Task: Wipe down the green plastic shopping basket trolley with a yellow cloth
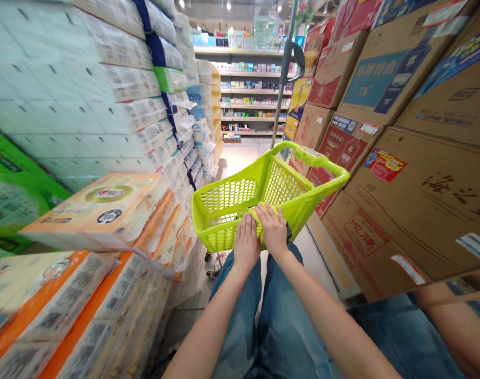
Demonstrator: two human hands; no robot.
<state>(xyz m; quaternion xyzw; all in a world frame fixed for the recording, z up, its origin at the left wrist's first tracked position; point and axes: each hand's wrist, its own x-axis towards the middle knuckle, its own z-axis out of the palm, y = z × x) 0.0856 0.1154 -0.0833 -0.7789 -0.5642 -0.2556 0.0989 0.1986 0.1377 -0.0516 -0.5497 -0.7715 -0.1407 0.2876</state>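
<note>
A lime-green plastic shopping basket on wheels (240,195) stands in a shop aisle right in front of me, its inside looking empty. My left hand (246,243) and my right hand (272,229) lie side by side on its near rim, fingers curled over the edge. A grey pull handle (286,79) rises from the basket's far side. My legs in blue jeans (271,316) show below the hands.
Stacked packs of tissue paper (106,131) wall the left side, with orange-striped packs (86,295) lower down. Brown cardboard boxes (401,173) are piled on the right. Shelves with goods (251,89) close the far end of the tiled aisle.
</note>
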